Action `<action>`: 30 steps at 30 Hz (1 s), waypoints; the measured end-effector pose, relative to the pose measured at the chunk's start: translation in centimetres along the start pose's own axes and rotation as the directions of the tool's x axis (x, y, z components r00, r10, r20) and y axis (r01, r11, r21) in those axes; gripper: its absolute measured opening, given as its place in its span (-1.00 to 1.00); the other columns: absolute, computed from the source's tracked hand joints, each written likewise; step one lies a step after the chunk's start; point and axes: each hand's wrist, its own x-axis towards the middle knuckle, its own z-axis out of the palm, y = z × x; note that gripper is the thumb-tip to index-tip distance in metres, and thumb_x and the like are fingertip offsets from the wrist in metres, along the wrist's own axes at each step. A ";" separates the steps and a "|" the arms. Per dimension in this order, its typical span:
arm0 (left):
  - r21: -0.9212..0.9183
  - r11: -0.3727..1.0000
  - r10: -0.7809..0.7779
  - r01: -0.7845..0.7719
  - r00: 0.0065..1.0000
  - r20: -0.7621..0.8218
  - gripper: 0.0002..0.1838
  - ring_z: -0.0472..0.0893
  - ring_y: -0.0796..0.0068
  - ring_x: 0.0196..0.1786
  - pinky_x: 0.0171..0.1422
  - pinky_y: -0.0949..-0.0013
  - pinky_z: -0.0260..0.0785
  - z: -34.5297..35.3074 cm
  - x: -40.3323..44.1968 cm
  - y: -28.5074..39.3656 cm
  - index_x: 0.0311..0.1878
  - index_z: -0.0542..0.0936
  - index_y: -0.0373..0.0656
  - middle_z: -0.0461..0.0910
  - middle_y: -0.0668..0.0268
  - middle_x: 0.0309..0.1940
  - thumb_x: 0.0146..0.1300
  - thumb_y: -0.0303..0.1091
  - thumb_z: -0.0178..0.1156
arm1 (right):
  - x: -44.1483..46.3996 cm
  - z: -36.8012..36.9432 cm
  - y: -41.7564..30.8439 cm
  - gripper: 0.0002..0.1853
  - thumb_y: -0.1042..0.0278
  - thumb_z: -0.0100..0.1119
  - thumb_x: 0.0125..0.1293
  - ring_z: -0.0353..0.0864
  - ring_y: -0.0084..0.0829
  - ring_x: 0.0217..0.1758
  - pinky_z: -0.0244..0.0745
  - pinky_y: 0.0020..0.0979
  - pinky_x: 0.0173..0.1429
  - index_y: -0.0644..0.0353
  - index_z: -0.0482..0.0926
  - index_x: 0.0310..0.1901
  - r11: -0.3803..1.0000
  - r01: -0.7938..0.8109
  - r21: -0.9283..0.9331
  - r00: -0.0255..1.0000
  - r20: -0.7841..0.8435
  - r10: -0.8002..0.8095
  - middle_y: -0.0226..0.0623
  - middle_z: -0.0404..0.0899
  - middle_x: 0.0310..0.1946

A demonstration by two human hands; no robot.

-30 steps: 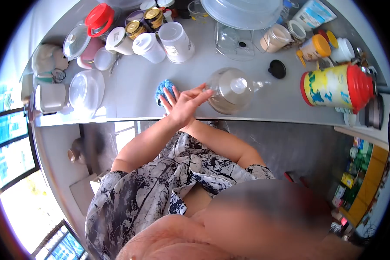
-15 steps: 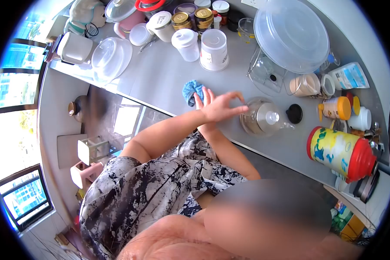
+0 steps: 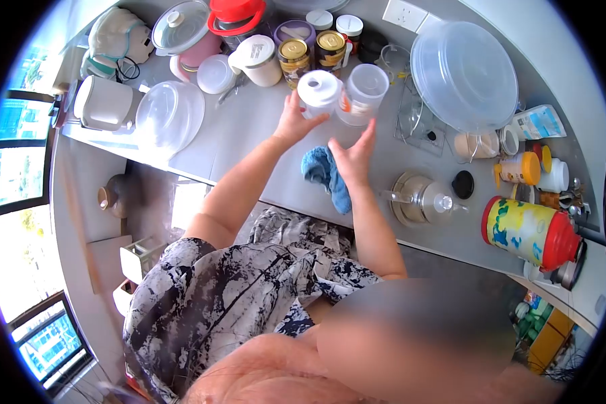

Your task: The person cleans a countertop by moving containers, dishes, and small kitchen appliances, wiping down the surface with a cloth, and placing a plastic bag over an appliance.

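Observation:
My left hand [image 3: 295,122] curls against the near left side of a plastic cup [image 3: 316,104] with a white lid, fingers on the left and thumb along its front. Touching or very close to that cup stands a taller clear plastic container [image 3: 365,94] with red marks. My right hand [image 3: 354,153] is open just below the container, thumb and forefinger spread wide; contact with it cannot be made out. Against my right wrist a crumpled blue cloth [image 3: 322,170] lies on the counter. A glass teapot [image 3: 425,197] with a metallic-looking middle stands to the right.
Gold-topped cans [image 3: 294,62], a white mug [image 3: 259,64] and a pink pot [image 3: 198,50] stand along the back. A large clear plastic lid [image 3: 464,77] leans at the right wall. A yellow and red jug [image 3: 518,229] lies on its side; a black lid [image 3: 462,184] is near the teapot.
My hands have uncrossed and moved forward, the left from the teapot, the right from the cloth. The cup and clear container have shifted right; the cloth has spread towards me.

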 end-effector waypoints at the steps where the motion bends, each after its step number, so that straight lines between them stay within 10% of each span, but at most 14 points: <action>1: 0.024 0.999 -0.028 0.028 0.999 0.034 0.08 0.55 0.06 0.12 0.19 0.16 0.51 0.7 -0.6 0.9 0.41 0.20 -0.17 0.34 -0.04 0.20 -0.12 -0.04 0.60 | 0.7 -0.7 -0.5 0.15 0.08 0.51 -0.02 0.18 0.18 0.44 0.07 0.09 0.49 0.39 -0.03 0.47 0.998 0.003 -0.056 0.996 -0.092 -0.009 0.24 0.18 0.37; 5: 0.092 0.995 -0.049 0.039 0.993 0.110 0.06 0.56 0.00 0.09 0.21 0.10 0.48 2.9 -2.0 3.2 0.40 0.19 -0.17 0.35 -0.08 0.20 -0.11 -0.01 0.59 | 5.0 -2.3 0.6 0.24 0.04 0.55 -0.02 0.09 0.18 0.50 0.02 0.08 0.52 0.38 -0.12 0.51 0.989 0.020 -0.143 0.945 -0.321 -0.066 0.25 0.09 0.44; 12: 0.082 0.996 -0.045 0.028 0.976 0.215 0.00 0.56 0.02 0.07 0.15 0.12 0.51 2.1 -3.4 4.2 0.40 0.20 -0.14 0.36 -0.01 0.17 -0.05 -0.08 0.56 | 8.7 -3.3 1.7 0.13 0.08 0.59 -0.04 0.25 0.16 0.40 0.19 0.05 0.43 0.41 0.07 0.44 0.995 -0.100 0.023 0.976 -0.190 0.103 0.21 0.23 0.33; 15: 0.053 0.998 -0.052 0.041 0.972 0.231 -0.02 0.55 -0.03 0.11 0.18 0.09 0.51 2.2 -3.6 4.3 0.39 0.21 -0.13 0.35 -0.02 0.18 -0.04 -0.10 0.55 | 6.0 -6.1 -2.4 0.06 0.14 0.59 -0.01 0.33 0.08 0.36 0.28 0.00 0.38 0.43 0.12 0.41 0.971 0.161 -0.176 0.938 -0.277 -0.206 0.15 0.30 0.28; 21: 0.097 0.994 0.020 -0.044 0.972 0.234 -0.03 0.63 0.14 -0.13 -0.03 0.15 0.57 4.4 -2.6 5.0 0.39 0.21 -0.09 0.31 0.03 0.18 -0.01 -0.04 0.54 | 3.4 -10.0 -11.2 -0.10 0.29 0.54 0.08 0.43 -0.08 0.30 0.34 -0.10 0.36 0.45 0.22 0.36 0.938 0.342 0.049 0.877 -0.375 -0.300 0.04 0.41 0.18; 24: -0.017 0.998 -0.048 0.054 0.964 0.260 -0.09 0.54 -0.12 0.15 0.23 0.01 0.48 5.5 -1.9 6.2 0.38 0.24 -0.06 0.29 -0.04 0.25 -0.02 -0.14 0.51 | 5.0 -9.0 -10.8 -0.17 0.28 0.52 0.10 0.46 -0.05 0.27 0.33 -0.08 0.36 0.44 0.28 0.32 0.949 0.172 0.264 0.967 -0.230 -0.112 0.04 0.44 0.14; 26: -0.029 0.996 -0.074 0.082 0.972 0.223 -0.14 0.44 -0.13 0.25 0.24 0.01 0.47 6.8 -1.3 6.1 0.35 0.29 -0.12 0.33 -0.03 0.23 -0.02 -0.17 0.49 | 6.2 -7.5 -8.2 -0.14 0.13 0.52 0.10 0.46 0.02 0.26 0.33 -0.08 0.33 0.39 0.27 0.32 0.986 0.099 -0.131 0.989 -0.100 -0.112 0.10 0.42 0.18; 30: -0.076 0.995 0.066 -0.058 0.992 0.111 -0.20 0.25 -0.15 0.38 0.30 0.03 0.44 10.5 1.0 3.0 0.31 0.35 -0.20 0.35 -0.04 0.23 0.00 -0.18 0.46 | 8.7 -4.6 -3.1 -0.06 0.09 0.53 0.07 0.45 0.05 0.27 0.33 -0.08 0.34 0.40 0.21 0.36 0.996 0.035 0.077 0.987 -0.162 -0.023 0.12 0.40 0.22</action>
